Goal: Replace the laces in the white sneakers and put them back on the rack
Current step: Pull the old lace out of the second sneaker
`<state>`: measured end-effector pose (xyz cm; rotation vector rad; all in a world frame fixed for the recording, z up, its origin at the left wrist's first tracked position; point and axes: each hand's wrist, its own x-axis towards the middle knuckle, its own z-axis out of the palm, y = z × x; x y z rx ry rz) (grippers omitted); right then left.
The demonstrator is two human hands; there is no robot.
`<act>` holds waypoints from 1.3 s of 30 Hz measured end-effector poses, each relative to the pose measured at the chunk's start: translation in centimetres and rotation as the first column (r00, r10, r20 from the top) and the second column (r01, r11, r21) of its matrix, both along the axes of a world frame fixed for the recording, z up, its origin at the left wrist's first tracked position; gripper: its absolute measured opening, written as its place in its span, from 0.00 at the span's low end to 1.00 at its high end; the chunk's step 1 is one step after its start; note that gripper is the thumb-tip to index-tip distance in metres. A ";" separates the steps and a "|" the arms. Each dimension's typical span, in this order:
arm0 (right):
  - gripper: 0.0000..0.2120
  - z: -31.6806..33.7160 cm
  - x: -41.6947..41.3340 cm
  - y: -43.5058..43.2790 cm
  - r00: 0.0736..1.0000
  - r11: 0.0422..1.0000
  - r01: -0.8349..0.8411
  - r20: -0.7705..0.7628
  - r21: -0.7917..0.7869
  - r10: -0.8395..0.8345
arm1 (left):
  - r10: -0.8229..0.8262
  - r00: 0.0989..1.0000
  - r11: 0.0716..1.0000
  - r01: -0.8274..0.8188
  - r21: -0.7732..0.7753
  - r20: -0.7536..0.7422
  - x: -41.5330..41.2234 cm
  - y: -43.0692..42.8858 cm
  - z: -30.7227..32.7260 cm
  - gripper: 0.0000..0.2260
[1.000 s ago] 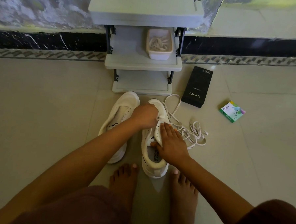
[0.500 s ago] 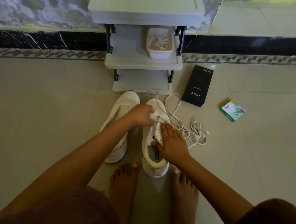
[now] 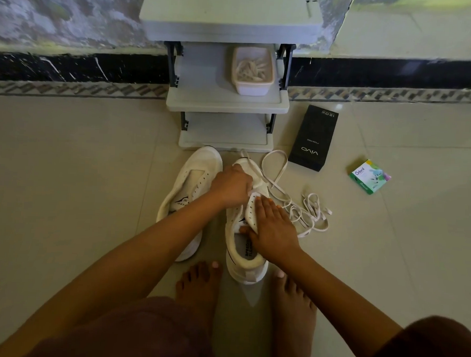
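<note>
The middle sneaker [image 3: 247, 263] stands on the floor [image 3: 64, 196] in the center of the frame, its toe pointing up the frame at the rack [image 3: 227, 101]. The other sneaker [image 3: 196, 176] sits just to its left and has no lace in it.

My right hand [image 3: 272, 229] holds the side flap with the holes. My fingers lie flat on the outside and my thumb is tucked inside. My left hand [image 3: 232, 186] is curled up by the front holes, and I think it pinches the lace [image 3: 317, 228] there. The rest of the lace lies in loose loops to the right of the shoe.

The lace is light, soft and floppy. It will bend and tangle if I push it from far back, so I should pinch it close to the hard little tip.

The shoe looks light too. Its top is soft and folds in when pressed, but the sole looks firm. The tiles look smooth, so the shoe may slide. Holding the flap right beside the hole keeps it steady.

To lift it to the rack later, the stiff heel edge looks like the best place to grab.
</note>
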<state>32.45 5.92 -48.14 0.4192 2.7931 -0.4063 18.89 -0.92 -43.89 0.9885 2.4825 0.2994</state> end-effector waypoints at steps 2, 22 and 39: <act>0.36 -0.1 0.0 0.1 1.000 1.000 -0.010 0.005 0.001 0.010 | 0.101 0.971 0.966 -0.148 0.211 0.217 -0.1 -0.9 0.6 0.03; 0.39 0.7 -0.2 1.2 0.996 0.911 0.042 -0.055 -0.410 -0.071 | 0.105 0.839 0.922 -0.283 0.264 0.534 -1.1 -3.4 3.9 0.26; 0.07 -0.2 -5.5 4.5 0.942 0.933 0.203 -0.201 -0.298 -0.269 | -0.037 0.944 0.999 0.048 -0.024 0.327 0.3 -5.6 -0.1 0.43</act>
